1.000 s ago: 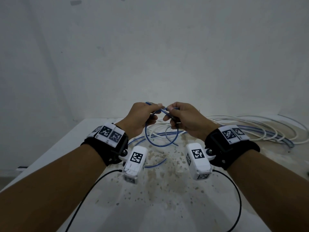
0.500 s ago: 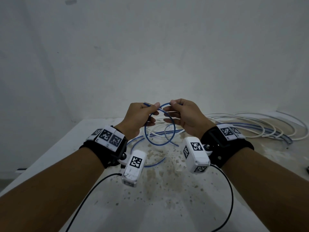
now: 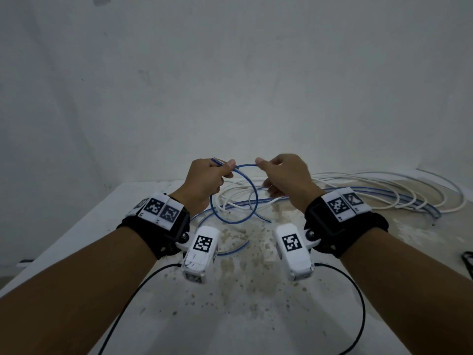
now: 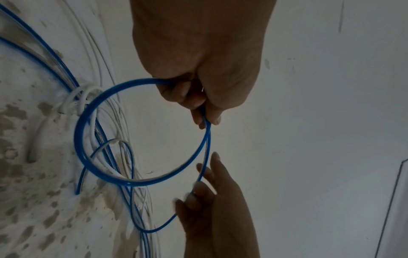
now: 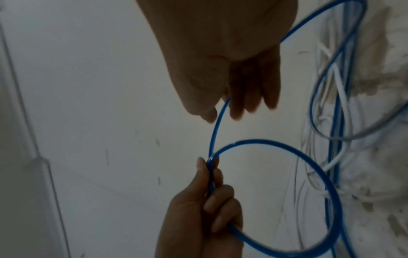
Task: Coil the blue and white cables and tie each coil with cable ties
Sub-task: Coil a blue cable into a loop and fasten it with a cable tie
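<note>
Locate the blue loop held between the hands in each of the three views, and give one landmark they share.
Head: blue loop hangs at centre, below and between the two hands.
Left wrist: left of centre, under the left hand at top.
Right wrist: lower right, rising from the left hand at bottom.
Shared landmark: the white cables on the stained table.

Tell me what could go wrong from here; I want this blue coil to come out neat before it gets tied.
The left hand pinches just one small loop of the blue cable; if that pinch slips, the springy loop may pop open. The right hand feeds cable that trails back through the white cables on the table, so pulling more in could snag or drag them along. No cable tie is visible, so tying may mean letting go.
</note>
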`<state>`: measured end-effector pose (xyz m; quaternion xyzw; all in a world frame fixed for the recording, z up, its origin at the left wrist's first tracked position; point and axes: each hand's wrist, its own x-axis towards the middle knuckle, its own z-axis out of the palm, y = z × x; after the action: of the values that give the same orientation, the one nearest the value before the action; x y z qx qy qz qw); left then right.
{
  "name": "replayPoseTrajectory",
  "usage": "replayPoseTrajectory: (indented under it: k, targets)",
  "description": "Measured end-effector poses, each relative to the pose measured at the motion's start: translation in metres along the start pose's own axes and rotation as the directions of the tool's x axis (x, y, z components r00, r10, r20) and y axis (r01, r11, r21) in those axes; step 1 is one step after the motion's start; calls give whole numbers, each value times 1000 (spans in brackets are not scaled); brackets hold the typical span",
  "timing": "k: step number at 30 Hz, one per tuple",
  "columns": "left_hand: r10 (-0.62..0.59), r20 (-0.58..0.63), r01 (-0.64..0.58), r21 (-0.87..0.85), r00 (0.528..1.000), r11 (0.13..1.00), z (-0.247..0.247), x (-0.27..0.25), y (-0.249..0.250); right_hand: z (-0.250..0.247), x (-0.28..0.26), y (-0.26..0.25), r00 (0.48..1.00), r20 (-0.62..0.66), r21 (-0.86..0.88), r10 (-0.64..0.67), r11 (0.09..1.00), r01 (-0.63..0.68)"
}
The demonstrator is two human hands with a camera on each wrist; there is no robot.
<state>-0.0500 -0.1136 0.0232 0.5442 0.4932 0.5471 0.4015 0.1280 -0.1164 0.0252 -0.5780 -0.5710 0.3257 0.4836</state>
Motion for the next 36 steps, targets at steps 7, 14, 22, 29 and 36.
replayPoseTrajectory:
  k: [7, 14, 22, 29, 36]
  targets:
    - [38, 59, -41, 46, 998, 998, 5, -3, 7, 11, 10, -16, 925, 59, -519, -376, 780, 350]
    - [90, -9, -89, 99, 996, 991, 7, -5, 3, 12, 8, -13, 932, 251, -94, -262, 951, 293]
    - [10, 3, -10, 22, 1000, 1000, 7, -5, 4, 7, 6, -5, 886, 370, 28, -280, 956, 290]
    - [-57, 43, 58, -30, 997, 998, 7, -7, 7, 4, 7, -3, 859, 466, 71, -214, 976, 204]
    - [-55, 68, 56, -8, 996, 998, 3, -5, 9, 2, 7, -2, 850, 485, 57, -205, 977, 203]
